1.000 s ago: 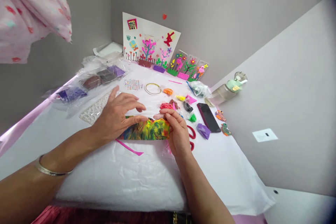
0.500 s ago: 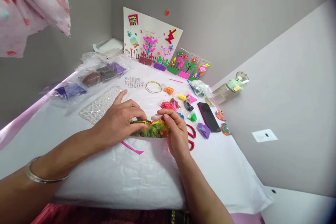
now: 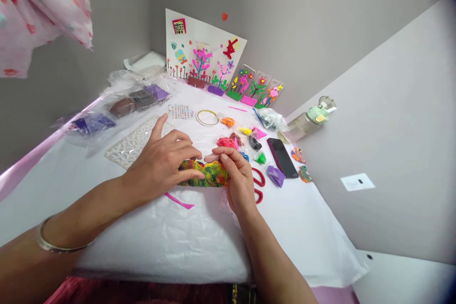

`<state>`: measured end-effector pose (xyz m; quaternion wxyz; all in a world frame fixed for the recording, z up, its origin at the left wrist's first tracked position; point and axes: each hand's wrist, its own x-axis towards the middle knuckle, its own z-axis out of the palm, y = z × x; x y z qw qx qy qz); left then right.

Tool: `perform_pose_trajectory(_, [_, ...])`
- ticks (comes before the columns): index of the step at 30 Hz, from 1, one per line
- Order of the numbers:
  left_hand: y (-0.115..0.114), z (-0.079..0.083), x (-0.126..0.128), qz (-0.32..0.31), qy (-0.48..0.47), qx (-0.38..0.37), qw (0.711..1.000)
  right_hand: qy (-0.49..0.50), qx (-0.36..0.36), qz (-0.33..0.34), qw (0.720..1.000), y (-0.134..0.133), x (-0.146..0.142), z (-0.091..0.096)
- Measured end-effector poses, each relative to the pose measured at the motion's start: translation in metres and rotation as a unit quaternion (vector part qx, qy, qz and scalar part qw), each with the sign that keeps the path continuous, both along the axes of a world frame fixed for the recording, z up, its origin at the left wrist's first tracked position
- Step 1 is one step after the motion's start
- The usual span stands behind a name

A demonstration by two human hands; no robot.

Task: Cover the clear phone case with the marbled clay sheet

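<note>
A flattened strip of marbled clay, yellow, green and red with a wavy upper edge, is between my two hands above the white-covered table. My left hand grips its left part, thumb lying across the front and fingers along the far edge. At the right end, my right hand pinches the strip between thumb and curled fingers; some fingertips are hidden. Beneath my left hand lies a pink plastic tool. Close by my right hand are the red handles of scissors. A white textured mat lies beyond my left wrist.
Small bagged clay lumps, including a red one and a purple one, lie right of centre. A phone, a bottle and a bangle are farther off. A decorated board leans on the wall.
My left thumb has slid slightly right along the clay strip and spread from the fingers, uncovering more of it. My right hand keeps its pinch. The view has shifted a little.
</note>
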<state>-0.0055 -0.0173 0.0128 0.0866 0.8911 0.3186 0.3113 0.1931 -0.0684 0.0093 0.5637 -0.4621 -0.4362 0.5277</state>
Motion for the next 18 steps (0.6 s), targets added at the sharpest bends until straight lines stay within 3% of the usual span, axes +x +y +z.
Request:
perform_pose_trajectory(8, [-0.0047, 0.0027, 0.0035, -0.011, -0.053, -0.121, 0.991, -0.003, 0.005, 0.004, 1.0, -0.0018, -0.0034, 0.0009])
perform_pose_trajectory(18, [-0.0028, 0.0047, 0.0003, -0.027, -0.051, -0.095, 0.994, 0.011, 0.002, 0.009, 1.0, -0.0029, -0.003, 0.0021])
